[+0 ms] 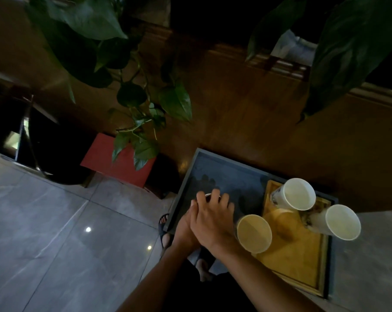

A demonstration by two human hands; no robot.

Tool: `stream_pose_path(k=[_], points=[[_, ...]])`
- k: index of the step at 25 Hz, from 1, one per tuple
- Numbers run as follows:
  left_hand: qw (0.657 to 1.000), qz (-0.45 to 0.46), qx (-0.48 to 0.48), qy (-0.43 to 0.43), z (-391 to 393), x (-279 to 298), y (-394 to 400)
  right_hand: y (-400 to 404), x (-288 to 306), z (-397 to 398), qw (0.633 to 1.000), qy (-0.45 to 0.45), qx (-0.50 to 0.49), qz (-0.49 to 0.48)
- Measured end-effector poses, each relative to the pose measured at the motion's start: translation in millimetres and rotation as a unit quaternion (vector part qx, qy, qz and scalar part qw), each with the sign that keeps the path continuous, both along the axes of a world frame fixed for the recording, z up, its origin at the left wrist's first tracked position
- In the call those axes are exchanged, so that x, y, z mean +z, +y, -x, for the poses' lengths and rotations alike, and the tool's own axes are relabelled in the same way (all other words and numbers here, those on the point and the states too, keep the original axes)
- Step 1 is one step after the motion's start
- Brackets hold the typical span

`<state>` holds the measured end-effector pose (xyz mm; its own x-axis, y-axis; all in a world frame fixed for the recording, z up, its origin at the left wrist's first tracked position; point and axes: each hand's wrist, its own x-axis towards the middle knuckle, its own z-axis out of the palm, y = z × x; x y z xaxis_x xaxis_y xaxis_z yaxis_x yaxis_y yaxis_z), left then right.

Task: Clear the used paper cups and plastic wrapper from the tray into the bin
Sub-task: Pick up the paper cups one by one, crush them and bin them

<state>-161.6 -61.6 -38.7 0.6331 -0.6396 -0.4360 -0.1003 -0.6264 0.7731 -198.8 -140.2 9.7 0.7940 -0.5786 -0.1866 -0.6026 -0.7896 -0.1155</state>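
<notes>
Both hands met over the dark rectangular tray [213, 163]: the right hand [215, 218] curled round a small white paper cup [208, 195]; the left hand [187, 224], largely hidden, grip unreadable. Best lifted upright towards the black bin [53, 149] at ten o'clock.

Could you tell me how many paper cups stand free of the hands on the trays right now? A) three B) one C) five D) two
A: three open cups stand untouched, the tan cup beside the right hand and two white cups on the wooden tray; a fourth cup rim shows only under the fingers.
</notes>
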Motion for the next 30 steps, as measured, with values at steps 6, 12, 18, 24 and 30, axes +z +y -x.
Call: stream_pose_path(k=[6, 12, 18, 24, 30], points=[[0.993, -0.104, -0.030, -0.047, 2.1, 9.8, -7.7, 1.0, -5.5, 0.8, 1.000, -0.026, -0.010, 0.008], [0.970, -0.153, -0.022, -0.189, 22.4, 31.1, -39.3, 1.4, 1.7, 1.9, 1.000, -0.022, -0.008, -0.013], [0.955, -0.163, -0.131, -0.208, 9.5, 37.2, -25.4, -0.8, -0.5, -0.9, 0.999, -0.025, 0.011, -0.032], [0.973, -0.056, -0.198, -0.104, -13.1, 14.0, -4.4, -0.6, -2.6, -1.8, 0.999, -0.046, -0.005, 0.000], [0.980, -0.061, -0.175, -0.077, -31.3, 0.2, 4.9, 2.0, -2.5, -2.7, 0.999, -0.044, -0.014, 0.008]])
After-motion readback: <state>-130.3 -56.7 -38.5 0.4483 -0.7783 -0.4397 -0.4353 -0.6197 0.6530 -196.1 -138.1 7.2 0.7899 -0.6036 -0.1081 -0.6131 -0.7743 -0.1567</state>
